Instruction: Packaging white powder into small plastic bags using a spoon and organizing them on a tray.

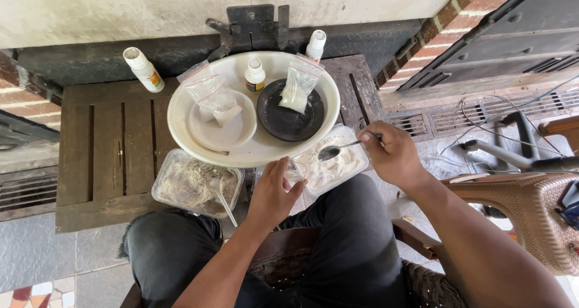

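Setting: a dark slatted wooden table [114,145] against a brick and plaster wall, with a woven chair [531,211] at the right edge of the frame.
Centre of frame: a wide cream basin [181,124] holds a white dish [208,136], a black dish [289,124], small clear bags of powder [297,88] and a little dropper bottle [254,74].
Upper left: a white bottle [143,69] lies tilted on the table.
Lower left: a clear tub of greyish mix [193,184] with a plastic spoon [222,196] standing in it.
Right hand [392,154]: fingers closed around the handle of a metal spoon [338,149], its bowl over a clear tub of white powder [332,163].
Left hand [274,190]: pinching a small clear bag [295,170] at the tub's edge.
Step in hand: seemingly scooping powder for the bag.
Next move: likely needs a level spoon and the bag's mouth kept wide.
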